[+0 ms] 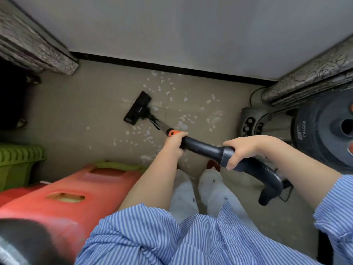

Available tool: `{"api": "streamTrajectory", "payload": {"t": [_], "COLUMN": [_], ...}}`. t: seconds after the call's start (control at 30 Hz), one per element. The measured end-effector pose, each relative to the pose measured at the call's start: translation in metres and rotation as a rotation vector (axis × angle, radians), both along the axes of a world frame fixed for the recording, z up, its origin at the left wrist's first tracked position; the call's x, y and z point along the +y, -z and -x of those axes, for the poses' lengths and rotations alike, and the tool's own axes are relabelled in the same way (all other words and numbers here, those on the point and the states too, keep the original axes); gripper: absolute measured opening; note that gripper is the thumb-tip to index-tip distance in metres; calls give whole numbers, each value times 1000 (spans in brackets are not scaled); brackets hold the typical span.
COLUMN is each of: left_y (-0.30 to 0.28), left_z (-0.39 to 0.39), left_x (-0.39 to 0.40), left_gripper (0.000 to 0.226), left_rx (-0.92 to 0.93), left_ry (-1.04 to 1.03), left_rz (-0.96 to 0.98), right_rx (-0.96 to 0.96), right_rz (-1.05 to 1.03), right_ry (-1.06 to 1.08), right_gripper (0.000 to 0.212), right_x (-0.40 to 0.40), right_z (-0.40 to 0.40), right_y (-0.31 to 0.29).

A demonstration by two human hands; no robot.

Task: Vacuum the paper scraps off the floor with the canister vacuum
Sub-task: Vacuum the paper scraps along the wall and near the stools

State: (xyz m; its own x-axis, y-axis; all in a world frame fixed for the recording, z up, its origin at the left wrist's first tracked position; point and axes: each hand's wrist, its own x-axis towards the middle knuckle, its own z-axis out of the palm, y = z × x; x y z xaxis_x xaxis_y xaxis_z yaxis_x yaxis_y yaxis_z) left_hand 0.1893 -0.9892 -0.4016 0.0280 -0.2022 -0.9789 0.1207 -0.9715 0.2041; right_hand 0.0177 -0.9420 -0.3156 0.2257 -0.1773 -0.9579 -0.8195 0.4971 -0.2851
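Our left hand (174, 141) curls tight around the vacuum wand (200, 146) below its orange collar (172, 132). Our right hand (240, 150) grips the handle end.

The floor head (138, 108) rests on the floor (86, 111) ahead, paper scraps (172, 104) scattered to its right up to the wall (172, 25). The canister (324, 129) sits far right, crates (72, 190) to the left, feet (198, 180) between.
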Motion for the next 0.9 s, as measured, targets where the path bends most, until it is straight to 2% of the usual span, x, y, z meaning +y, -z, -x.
{"api": "streamTrajectory", "payload": {"t": [0.07, 0.13, 0.27, 0.37, 0.5, 0.63, 0.8, 0.9], "left_y": [-5, -12, -26, -43, -60, -60, -43, -35], "left_z": [-11, -20, -30, -35, -32, -28, -27, -20], "left_x": [-7, -19, -52, -64, -60, -65, -90, -102], "left_gripper": [30, 19, 16, 7, 23, 27, 30, 29], "left_rx": [60, 84, 32, -8, -24, -38, -101, -104], "left_ry": [-10, 4, 19, -31, -56, -66, -12, 27], "left_rz": [2, 12, 95, 153, 190, 198, 210, 214], "right_rx": [7, 16, -56, -154, -177, -144, -118, -110], "right_rz": [25, 98, 236, 257, 287, 338, 403, 421], "right_ry": [-26, -38, 165, 291, 294, 302, 317, 369], "right_gripper": [37, 46, 48, 43, 52, 51, 60, 54], "right_x": [-6, -15, -36, -44, -36, -34, -45, -49], "right_z": [-11, -19, -30, -33, -23, -20, -29, -29], "right_y": [-13, -29, -48, -63, -70, -54, -25, -18]}}
